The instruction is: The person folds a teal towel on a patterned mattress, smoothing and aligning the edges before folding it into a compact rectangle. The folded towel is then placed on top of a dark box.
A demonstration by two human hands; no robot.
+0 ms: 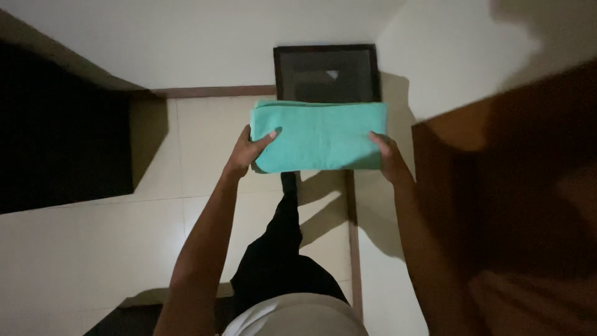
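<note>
Head view looks straight down on a folded green towel (318, 137) held out in front of the body, above a pale tiled floor (81, 249) and just before a dark framed panel (326, 73) set against the wall. The left hand (249, 149) grips the towel's left edge with the thumb lying across the top; the right hand (387, 154) clasps the right edge, fingers tucked underneath. The hands stand well apart, each closed on its own end.

Only the two ends are supported, so the middle could sag and the layers could slide open if either grip loosens. The light is dim, and a dark brown wooden surface (516, 186) stands close on the right, which an elbow or the towel's corner might catch.

The towel is a mint green rectangle, folded into several flat layers, its near edge neat and its surface softly textured. It lies roughly level, with a second layer peeking out along the far edge.
</note>
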